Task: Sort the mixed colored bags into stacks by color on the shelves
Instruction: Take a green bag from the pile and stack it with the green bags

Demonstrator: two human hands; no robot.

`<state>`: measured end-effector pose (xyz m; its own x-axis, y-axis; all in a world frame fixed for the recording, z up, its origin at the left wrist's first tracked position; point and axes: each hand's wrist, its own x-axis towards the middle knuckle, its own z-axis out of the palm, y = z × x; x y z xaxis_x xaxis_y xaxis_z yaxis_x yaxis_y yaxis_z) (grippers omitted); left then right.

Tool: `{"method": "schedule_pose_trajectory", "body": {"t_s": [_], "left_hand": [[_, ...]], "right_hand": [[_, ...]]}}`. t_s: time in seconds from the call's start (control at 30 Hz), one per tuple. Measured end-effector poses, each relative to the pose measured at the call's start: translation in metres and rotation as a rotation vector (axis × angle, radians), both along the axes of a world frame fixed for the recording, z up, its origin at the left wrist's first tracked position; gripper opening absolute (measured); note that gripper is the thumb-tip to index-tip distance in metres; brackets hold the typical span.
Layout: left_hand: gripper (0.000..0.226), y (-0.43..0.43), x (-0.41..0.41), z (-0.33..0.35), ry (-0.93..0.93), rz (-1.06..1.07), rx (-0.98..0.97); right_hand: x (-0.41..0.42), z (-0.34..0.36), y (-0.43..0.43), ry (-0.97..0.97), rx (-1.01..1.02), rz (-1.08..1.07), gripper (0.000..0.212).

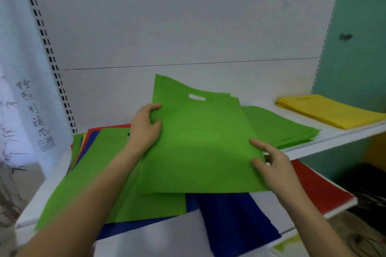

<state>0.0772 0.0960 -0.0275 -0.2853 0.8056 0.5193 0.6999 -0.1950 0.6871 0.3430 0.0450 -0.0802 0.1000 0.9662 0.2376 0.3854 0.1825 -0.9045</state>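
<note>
The green bag looks light, thin and floppy. Your left hand and right hand pinch its side edges, holding it above the shelf between the mixed pile and the green stack. Grip both sides so it lands flat.

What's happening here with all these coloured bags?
A person is sorting flat bags by colour. Both hands hold one green bag: the left hand grips its left edge and the right hand pinches its right edge. It is lifted above the mixed pile on the shelf. A green stack and a yellow stack lie further right, with red bags lower down.
</note>
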Motion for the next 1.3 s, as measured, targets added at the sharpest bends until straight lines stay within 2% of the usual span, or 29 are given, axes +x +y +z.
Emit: {"method": "schedule_pose_trajectory", "body": {"t_s": [0.3, 0.6, 0.73, 0.8, 0.9, 1.1, 1.3], "left_hand": [[0.051, 0.121, 0.15, -0.009, -0.177, -0.03, -0.092], [0.052, 0.179, 0.206, -0.045, -0.085, 0.149, -0.281], [0.05, 0.187, 0.21, -0.061, 0.004, 0.176, -0.457], [0.049, 0.187, 0.21, -0.062, 0.027, 0.171, -0.505], [0.047, 0.184, 0.201, -0.051, 0.06, 0.172, -0.473], [0.041, 0.14, 0.149, -0.019, 0.108, 0.22, -0.282], [0.035, 0.058, 0.062, -0.014, 0.134, 0.297, -0.171]], "right_hand": [[0.151, 0.023, 0.138, -0.134, 0.003, -0.028, 0.043], [0.207, 0.01, 0.236, -0.35, -0.069, 0.157, 0.046], [0.215, -0.002, 0.249, -0.538, -0.168, 0.199, 0.045], [0.217, -0.007, 0.251, -0.697, -0.154, 0.16, 0.046], [0.208, 0.0, 0.249, -0.823, -0.014, 0.099, 0.047], [0.125, 0.028, 0.203, -0.625, 0.268, 0.301, 0.044], [0.017, 0.01, 0.138, -0.549, 0.352, 0.542, 0.042]]}}
